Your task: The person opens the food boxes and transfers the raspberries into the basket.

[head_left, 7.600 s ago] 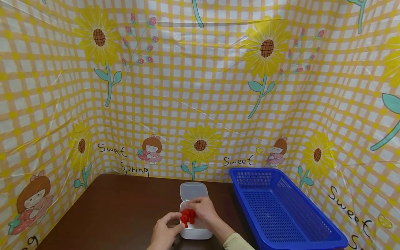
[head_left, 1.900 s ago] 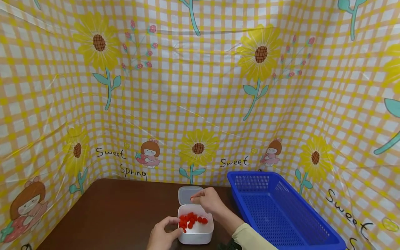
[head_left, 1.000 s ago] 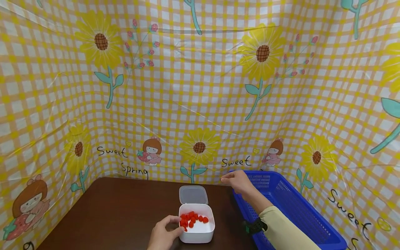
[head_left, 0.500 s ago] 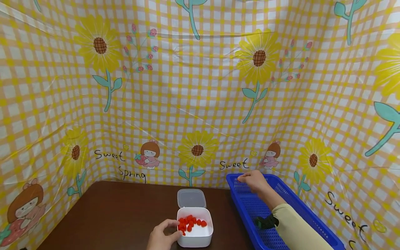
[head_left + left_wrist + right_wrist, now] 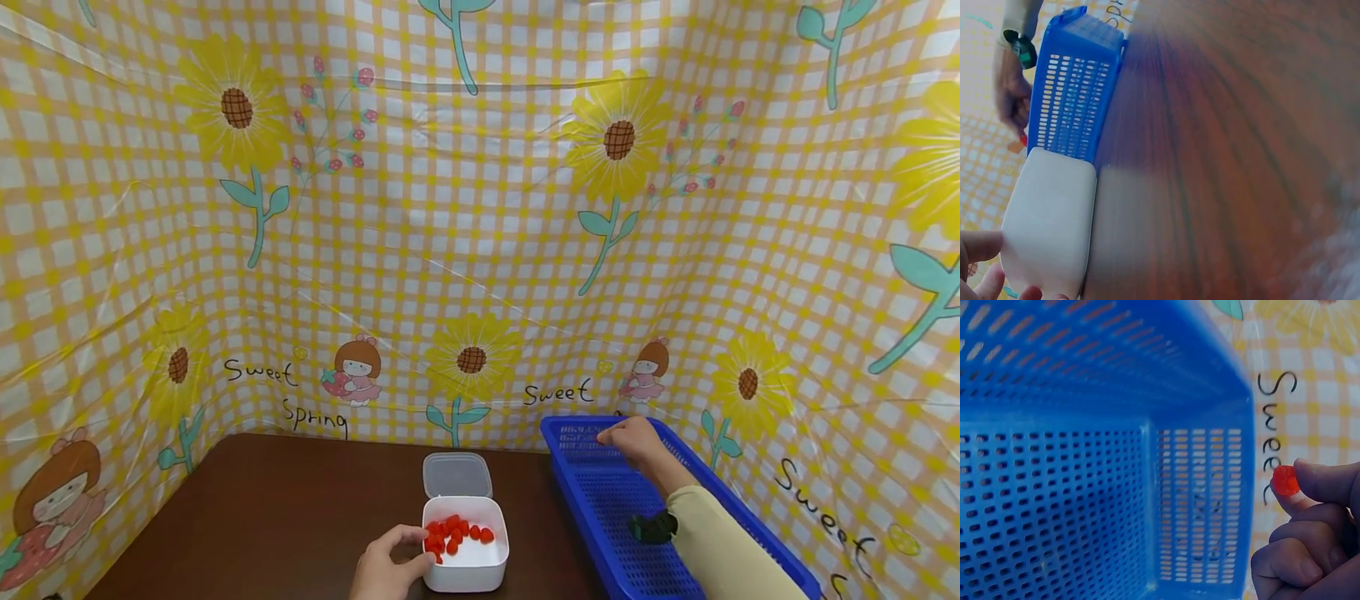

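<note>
My left hand holds the left side of a white plastic box, thumb and fingers against its wall. Inside the box lie several small red berry-shaped pieces, bunched mostly to the left. Over the far end of a blue plastic basket hovers my right hand. Its thumb and index finger pinch one red berry-shaped piece, seen close up in the right wrist view, with the other fingers curled. The visible part of the basket's slotted floor holds nothing.
A clear lid lies folded back behind the white box. The dark brown table stretches to the left. A checked, flower-printed cloth hangs around the back and sides. The right wrist carries a dark band.
My right hand has risen from the white box with a red berry-shaped piece and moved right, over the basket. My left hand has stayed at the box; the pieces there are spread more openly to view.
</note>
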Demonstrator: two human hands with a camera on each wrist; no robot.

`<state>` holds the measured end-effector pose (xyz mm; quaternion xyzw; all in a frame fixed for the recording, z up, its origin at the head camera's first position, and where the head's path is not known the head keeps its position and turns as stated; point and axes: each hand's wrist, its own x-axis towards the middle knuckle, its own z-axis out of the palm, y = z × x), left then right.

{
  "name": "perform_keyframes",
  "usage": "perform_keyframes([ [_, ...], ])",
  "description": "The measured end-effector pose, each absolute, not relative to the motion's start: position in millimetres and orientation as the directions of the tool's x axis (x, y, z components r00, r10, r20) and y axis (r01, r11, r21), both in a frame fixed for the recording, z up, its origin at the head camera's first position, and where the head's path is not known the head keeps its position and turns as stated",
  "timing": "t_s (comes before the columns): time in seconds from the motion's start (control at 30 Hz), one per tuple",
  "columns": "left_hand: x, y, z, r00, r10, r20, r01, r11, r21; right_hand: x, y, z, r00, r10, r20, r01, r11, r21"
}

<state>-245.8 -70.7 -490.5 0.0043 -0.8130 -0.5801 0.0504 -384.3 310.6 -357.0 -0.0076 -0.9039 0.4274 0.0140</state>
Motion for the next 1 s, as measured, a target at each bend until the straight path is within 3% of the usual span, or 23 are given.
perform_keyframes([
  [0.53,-246.0,-72.4,-490.4,-0.996,-0.067,0.063,0.038,0.319,0.947,-393.3,342.8,-382.8,-0.987,0.136,-0.091,0.157,0.636,-0.756],
  [1.0,-245.7,-72.5,-487.5,-0.996,-0.073,0.054,0.028,0.313,0.949,-396.2,361.5,-394.7,-0.979,0.146,-0.144,0.205,0.651,-0.731],
])
